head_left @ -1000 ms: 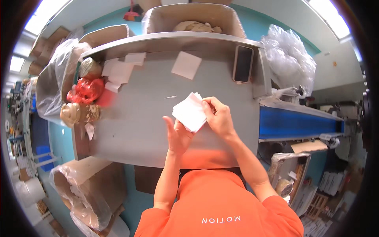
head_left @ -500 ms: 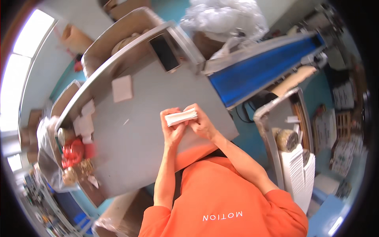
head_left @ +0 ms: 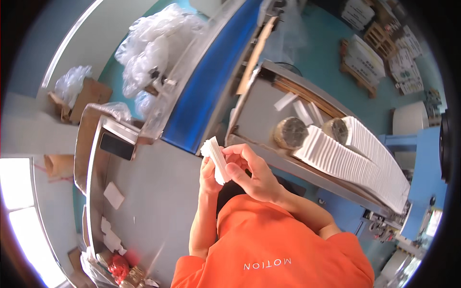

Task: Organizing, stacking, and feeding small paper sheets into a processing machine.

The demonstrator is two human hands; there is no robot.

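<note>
Apparently pinching white folded-paper stack in left hand, between grey table and tray at right; curling right hand beside it, cannot tell if gripping. Could fan apart or spill if squeezed unevenly or loosened.

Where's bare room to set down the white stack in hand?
Best bet: the middle of the grey table, between the phone, the white square and the left hand. The blue belt also looks bare. Crowded: the table's lower-left corner, with paper scraps and a red bundle, and the right-hand tray, holding white stacks and round bundles.
</note>
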